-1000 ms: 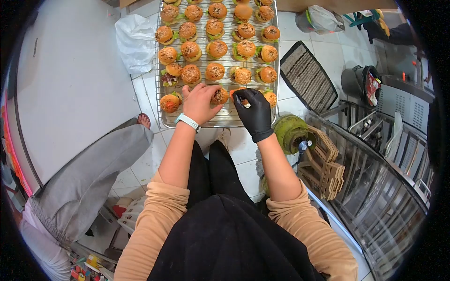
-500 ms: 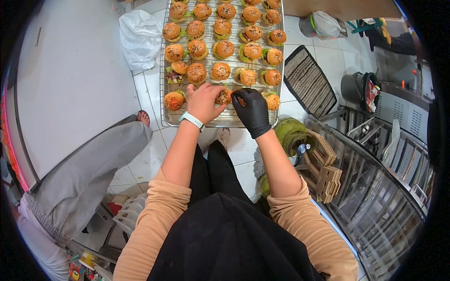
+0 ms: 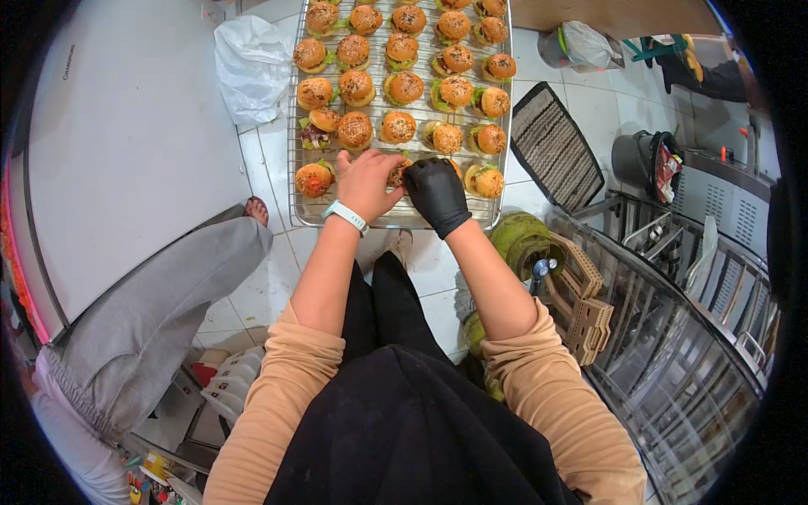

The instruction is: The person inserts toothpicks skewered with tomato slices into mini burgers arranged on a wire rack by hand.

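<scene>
Mini burgers with seeded buns stand in rows on a wire rack (image 3: 380, 220) set in a metal tray. My left hand (image 3: 368, 181), bare with a pale watch at the wrist, curls its fingers and thumb around a mini burger (image 3: 398, 174) in the front row. Against that burger's right side presses my right hand (image 3: 438, 192) in a black glove, its fingers bunched together; whatever they pinch is hidden. Part of another bun shows behind the glove. To the left sits a mini burger with a red topping (image 3: 314, 180), and to the right another mini burger (image 3: 485, 181).
A white plastic bag (image 3: 250, 71) lies left of the tray beside a large pale surface (image 3: 135, 151). Another person's grey-trousered leg (image 3: 185, 286) is at left. Right are a floor mat (image 3: 557, 147), a green gas cylinder (image 3: 515, 240) and a metal-framed rack (image 3: 673, 337).
My right hand has moved left, closing in on the burger that my left hand holds. My left hand stays in place around it.
</scene>
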Tool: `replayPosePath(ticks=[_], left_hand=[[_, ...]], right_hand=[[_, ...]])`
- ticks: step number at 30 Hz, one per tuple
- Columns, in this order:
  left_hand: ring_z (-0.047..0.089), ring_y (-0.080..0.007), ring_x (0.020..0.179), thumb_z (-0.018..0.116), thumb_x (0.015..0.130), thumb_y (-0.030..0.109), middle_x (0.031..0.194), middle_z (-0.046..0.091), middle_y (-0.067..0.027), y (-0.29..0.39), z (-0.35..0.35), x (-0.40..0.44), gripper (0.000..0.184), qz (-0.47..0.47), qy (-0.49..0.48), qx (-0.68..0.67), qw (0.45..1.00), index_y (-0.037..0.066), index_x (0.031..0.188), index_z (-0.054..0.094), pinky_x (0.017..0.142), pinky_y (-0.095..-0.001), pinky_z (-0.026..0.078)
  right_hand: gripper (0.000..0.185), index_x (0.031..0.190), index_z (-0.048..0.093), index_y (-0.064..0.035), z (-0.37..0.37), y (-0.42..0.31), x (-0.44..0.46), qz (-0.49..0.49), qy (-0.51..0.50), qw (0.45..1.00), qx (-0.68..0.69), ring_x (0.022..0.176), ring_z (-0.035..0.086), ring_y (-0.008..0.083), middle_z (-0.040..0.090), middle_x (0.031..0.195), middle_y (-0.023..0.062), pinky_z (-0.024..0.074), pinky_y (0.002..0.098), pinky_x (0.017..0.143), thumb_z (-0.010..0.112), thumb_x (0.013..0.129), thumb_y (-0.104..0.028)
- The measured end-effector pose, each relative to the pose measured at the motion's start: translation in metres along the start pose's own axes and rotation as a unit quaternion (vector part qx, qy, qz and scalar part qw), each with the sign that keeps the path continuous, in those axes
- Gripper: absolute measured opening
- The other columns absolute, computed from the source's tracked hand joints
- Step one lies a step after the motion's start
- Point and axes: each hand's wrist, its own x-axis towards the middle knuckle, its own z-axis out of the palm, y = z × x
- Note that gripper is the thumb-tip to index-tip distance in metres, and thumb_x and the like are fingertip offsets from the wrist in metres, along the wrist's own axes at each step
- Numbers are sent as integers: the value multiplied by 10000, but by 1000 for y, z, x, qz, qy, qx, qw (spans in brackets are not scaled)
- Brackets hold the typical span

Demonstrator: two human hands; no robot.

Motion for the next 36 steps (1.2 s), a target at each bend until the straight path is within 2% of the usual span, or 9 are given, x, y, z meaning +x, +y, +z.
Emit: replayPosePath(ticks=[3,7,11,14,20,25,27,32,36], left_hand=[[544,-151,1105,757,704,341,1071,652,23,-2,5,-1,477,8,14,0,1000,234,1142,603,966,-527,255],[510,-158,1154,754,707,349,1123,629,24,-3,4,-2,550,10,-13,16,1000,229,1208,561,969,-531,256],[426,-189,1248,723,732,399,1288,528,-2,0,-8,-13,711,8,0,21,1000,208,1353,435,982,-552,242],[415,-217,1257,692,756,427,1307,515,-25,4,-28,-47,721,-19,98,-8,995,204,1381,412,980,-559,238],[450,-236,1218,677,781,401,1268,534,-67,-15,-50,-185,655,-133,189,-89,969,159,1346,449,928,-500,252],[461,-214,1201,674,791,361,1229,555,-31,-43,-56,-283,600,-256,143,-118,949,176,1324,470,941,-509,250],[464,-214,1196,670,795,354,1228,557,-21,-53,-60,-301,587,-289,159,-112,937,180,1320,473,942,-513,250],[477,-213,1179,668,806,338,1199,570,-41,-68,-60,-316,553,-331,220,-125,909,173,1302,488,931,-503,254],[491,-217,1159,663,817,326,1165,584,-54,-73,-67,-311,522,-325,239,-139,904,163,1286,504,920,-483,260]], right_hand=[[105,823,684,-75,-6,-2,-2,23,-29,999,21,753,605,326,640,771,136,476,426,691,662,729,-117],[245,973,686,-56,-41,-13,-14,84,64,988,114,825,615,335,662,893,158,492,394,751,650,733,-21],[236,961,669,-42,-78,-29,-24,134,141,967,162,890,619,343,661,930,162,487,399,789,635,733,10],[208,976,688,-38,-108,-53,-9,153,164,959,173,895,650,237,680,931,127,491,315,792,653,773,-6],[149,957,687,-10,-167,-190,115,25,213,944,252,842,659,225,688,909,136,501,323,785,666,814,-44],[212,992,665,-46,-179,-380,217,-311,173,842,405,913,635,292,664,941,153,498,357,800,684,781,-48],[171,941,651,-33,-158,-449,254,-411,156,797,414,813,616,333,644,884,156,496,406,732,648,770,-40],[181,958,687,-59,-118,-529,307,-322,107,918,207,834,624,325,655,922,164,503,386,758,622,841,-180],[179,919,693,-54,-118,-537,319,-306,61,931,188,824,626,327,657,887,162,503,390,754,622,840,-198]])
